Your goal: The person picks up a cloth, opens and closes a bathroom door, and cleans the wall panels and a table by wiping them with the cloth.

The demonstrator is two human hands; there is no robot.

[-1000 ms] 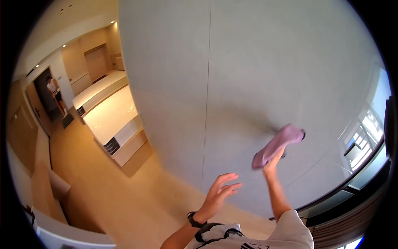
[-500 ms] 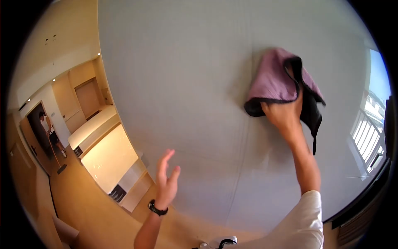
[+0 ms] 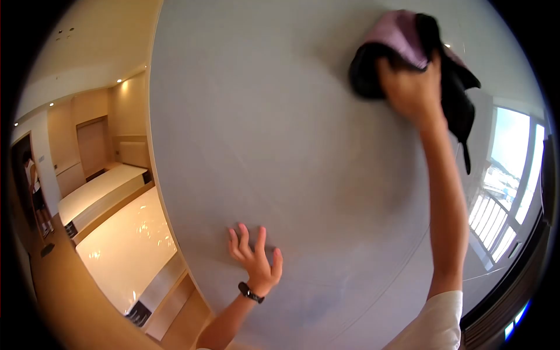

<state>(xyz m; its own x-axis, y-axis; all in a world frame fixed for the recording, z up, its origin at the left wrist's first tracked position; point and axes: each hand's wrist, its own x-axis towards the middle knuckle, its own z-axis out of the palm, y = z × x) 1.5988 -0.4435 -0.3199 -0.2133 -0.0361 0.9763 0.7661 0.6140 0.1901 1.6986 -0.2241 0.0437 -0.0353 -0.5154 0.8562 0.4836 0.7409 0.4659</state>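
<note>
High on the grey wall panel (image 3: 303, 146), my right hand (image 3: 411, 87) grips a cleaning cloth (image 3: 402, 38), pink-purple on one side with black edging and a black underside. The cloth lies bunched against the panel, and a black corner with a thin loop dangles to the right of my wrist. My left hand (image 3: 255, 256), with a dark watch on the wrist, has its fingers spread and appears to rest on the lower part of the same panel.
To the left is a room with two beds (image 3: 125, 245). Another person (image 3: 36, 192) stands by a dark doorway at far left, a broom head (image 3: 48, 250) on the floor nearby. A bright window with a railing (image 3: 493, 227) shows at right.
My right hand has carried the cloth upward over the panel. My left hand has moved right, its fingers now spread at the panel. The view has shifted, showing more of the beds and window.
</note>
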